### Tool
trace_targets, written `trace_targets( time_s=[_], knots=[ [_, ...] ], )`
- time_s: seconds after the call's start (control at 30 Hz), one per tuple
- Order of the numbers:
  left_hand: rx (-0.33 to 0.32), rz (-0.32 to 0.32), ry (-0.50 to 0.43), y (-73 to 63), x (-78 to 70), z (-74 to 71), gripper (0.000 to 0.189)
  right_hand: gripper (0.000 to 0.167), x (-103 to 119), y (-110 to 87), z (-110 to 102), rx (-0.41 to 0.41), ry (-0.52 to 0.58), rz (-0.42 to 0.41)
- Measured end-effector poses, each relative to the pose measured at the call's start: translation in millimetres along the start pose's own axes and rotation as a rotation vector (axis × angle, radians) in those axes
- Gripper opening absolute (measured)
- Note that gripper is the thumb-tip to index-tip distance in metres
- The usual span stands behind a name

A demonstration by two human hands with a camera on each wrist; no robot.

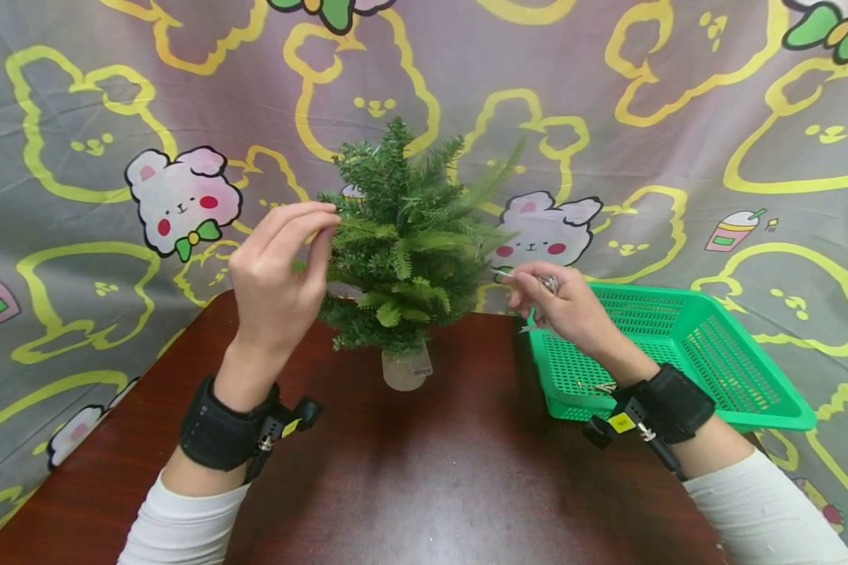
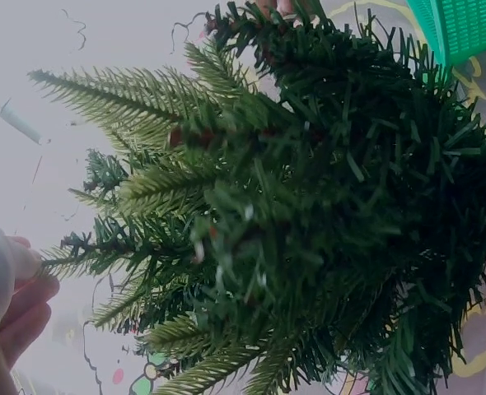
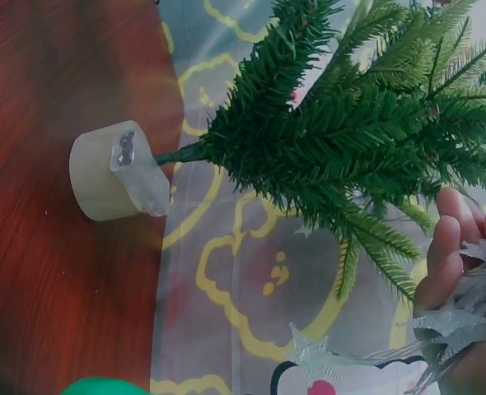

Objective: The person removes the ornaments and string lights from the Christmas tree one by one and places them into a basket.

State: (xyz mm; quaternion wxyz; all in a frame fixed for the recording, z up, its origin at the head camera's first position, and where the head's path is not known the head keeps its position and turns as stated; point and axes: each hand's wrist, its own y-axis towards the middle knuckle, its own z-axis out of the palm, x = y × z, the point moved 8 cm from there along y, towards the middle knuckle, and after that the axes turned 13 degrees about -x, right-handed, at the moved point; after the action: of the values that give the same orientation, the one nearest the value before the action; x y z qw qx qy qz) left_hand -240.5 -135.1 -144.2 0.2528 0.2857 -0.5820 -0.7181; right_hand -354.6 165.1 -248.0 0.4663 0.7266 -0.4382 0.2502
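Observation:
A small artificial Christmas tree (image 1: 403, 259) stands upright on the table, its trunk set in a pale round base (image 3: 103, 177). My left hand (image 1: 275, 259) is at the tree's upper left side. Thumb and fingertips pinch the tip of a branch (image 2: 82, 255) there, as the left wrist view shows. To the right of the tree, my right hand (image 1: 565, 306) holds a bunch of star string lights (image 3: 461, 317), clear stars on thin wires. One loose star (image 3: 310, 354) dangles below the hand, and a strand reaches from the fingers toward the branches.
A green plastic basket (image 1: 735, 329) stands at the right of the dark wooden table (image 1: 410, 479), with a few small gold-coloured pieces (image 1: 597, 387) inside. Close behind the tree hangs a grey curtain (image 1: 466, 63) printed with cartoon animals.

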Motion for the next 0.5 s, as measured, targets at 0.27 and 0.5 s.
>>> trace_targets(
  time_s=[0.27, 0.5],
  knots=[
    [0.005, -0.018, 0.012, 0.2, 8.7, -2.4, 0.016, 0.028, 4, 1.4, 2, -0.008, 0.008, -0.008],
    [0.000, -0.041, 0.019, 1.5, 17.0, -3.3, 0.017, 0.027, 1, 0.1, 6, -0.008, 0.097, 0.101]
  ],
)
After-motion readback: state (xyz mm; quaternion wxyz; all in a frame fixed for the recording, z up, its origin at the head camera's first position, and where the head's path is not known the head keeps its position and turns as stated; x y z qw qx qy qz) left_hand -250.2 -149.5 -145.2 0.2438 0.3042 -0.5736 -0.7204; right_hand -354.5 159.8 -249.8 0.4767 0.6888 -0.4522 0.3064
